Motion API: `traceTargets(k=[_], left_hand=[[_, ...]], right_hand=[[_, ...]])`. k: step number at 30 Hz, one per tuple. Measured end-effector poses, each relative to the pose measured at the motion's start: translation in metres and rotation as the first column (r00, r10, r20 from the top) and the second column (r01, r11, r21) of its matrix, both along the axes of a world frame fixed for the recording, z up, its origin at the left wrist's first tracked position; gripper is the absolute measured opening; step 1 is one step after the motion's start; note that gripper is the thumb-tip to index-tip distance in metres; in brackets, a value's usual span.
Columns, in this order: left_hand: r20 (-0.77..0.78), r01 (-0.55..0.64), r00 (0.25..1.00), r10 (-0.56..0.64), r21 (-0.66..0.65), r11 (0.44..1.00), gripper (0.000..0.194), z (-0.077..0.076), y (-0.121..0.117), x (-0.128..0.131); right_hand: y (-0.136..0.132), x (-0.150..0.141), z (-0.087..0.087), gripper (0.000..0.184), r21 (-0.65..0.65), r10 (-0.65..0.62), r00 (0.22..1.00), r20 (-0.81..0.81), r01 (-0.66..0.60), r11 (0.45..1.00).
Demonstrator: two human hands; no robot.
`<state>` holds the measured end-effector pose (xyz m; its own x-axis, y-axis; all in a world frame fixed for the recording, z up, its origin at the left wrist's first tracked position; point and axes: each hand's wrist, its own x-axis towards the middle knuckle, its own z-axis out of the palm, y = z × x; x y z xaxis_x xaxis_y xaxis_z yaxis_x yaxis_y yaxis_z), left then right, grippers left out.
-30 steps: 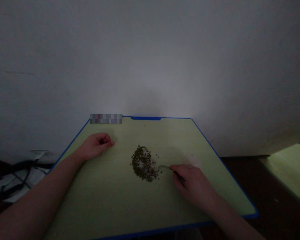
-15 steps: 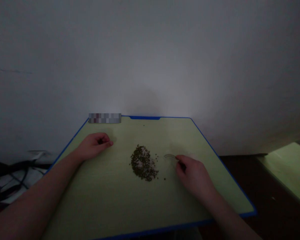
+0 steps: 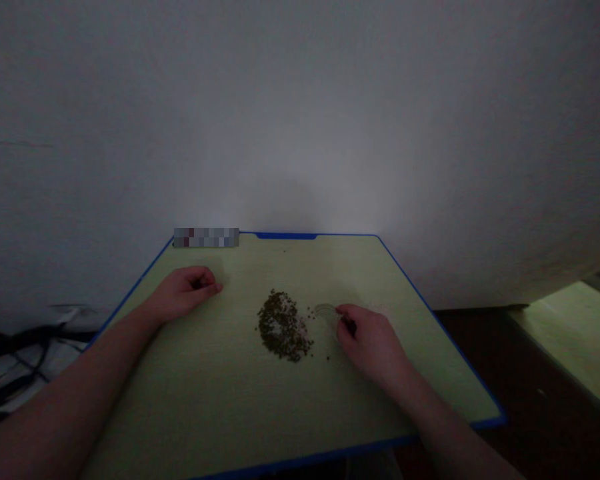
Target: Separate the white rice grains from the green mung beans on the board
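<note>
A heap of small greenish-brown grains with white bits among them (image 3: 280, 327) lies on the pale tabletop (image 3: 205, 400). To its right, my right hand (image 3: 373, 337) is closed in a pinch on a thin, clear, curved thing (image 3: 324, 311), whose edge reaches close to the loose grains at the heap's side. The exact kind of this see-through piece is too faint to make out. On the heap's left, my left hand (image 3: 185, 291) rests on the table with curled fingers, thumb and fingertips together. Whatever it may hold is hidden.
Blue edging (image 3: 287, 236) borders the table, which stands against a grey wall (image 3: 300, 120). A blurred-out strip (image 3: 206, 237) sits at the far left corner. Dark cables (image 3: 30, 347) lie beyond the left edge. Another pale surface (image 3: 575, 333) stands at the right.
My right hand has moved left with the clear curved thing, nearer to the heap. My left hand stays in place. The whole view has shifted slightly.
</note>
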<state>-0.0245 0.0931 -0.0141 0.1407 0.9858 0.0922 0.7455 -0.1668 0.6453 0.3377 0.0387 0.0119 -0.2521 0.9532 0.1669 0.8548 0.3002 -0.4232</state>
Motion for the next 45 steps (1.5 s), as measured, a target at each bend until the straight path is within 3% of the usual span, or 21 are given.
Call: traceTargets(k=[10,17,24,26,29,33,39,45], left_hand=[[0.009,-0.011,1.000,0.011,0.005,1.000,0.030,-0.001,-0.001,-0.001],[0.011,-0.016,1.000,0.016,-0.014,1.000,0.029,0.004,-0.002,0.003],[0.015,-0.023,1.000,0.023,-0.015,1.000,0.028,0.004,-0.002,0.002],[0.016,-0.013,1.000,0.013,-0.015,1.000,0.028,0.002,-0.002,0.001],[0.003,-0.014,1.000,0.014,-0.005,1.000,0.029,0.002,-0.002,0.000],[-0.004,-0.015,1.000,0.015,-0.012,1.000,0.029,0.003,-0.002,0.001],[-0.002,-0.014,1.000,0.014,0.001,1.000,0.029,0.001,-0.001,0.000],[0.010,-0.016,1.000,0.016,-0.001,1.000,0.029,0.001,-0.002,0.000]], right_hand=[[0.014,0.037,0.005,0.024,0.049,-0.247,0.968,0.036,0.245,0.968],[0.021,0.008,0.005,0.032,0.038,-0.116,0.993,0.039,0.114,0.993],[0.030,0.036,0.006,0.035,0.052,-0.232,0.971,0.057,0.229,0.972],[0.028,0.034,0.009,0.036,0.038,-0.203,0.979,0.033,0.202,0.979],[0.025,0.014,0.011,0.038,-0.006,-0.061,0.998,-0.014,0.060,0.998],[0.027,-0.004,0.008,0.034,-0.031,-0.018,1.000,0.011,0.018,0.999],[0.019,0.032,0.008,0.041,-0.039,-0.115,0.993,0.015,0.115,0.993],[-0.014,0.036,0.014,0.036,-0.122,0.059,0.998,-0.036,-0.063,0.991]])
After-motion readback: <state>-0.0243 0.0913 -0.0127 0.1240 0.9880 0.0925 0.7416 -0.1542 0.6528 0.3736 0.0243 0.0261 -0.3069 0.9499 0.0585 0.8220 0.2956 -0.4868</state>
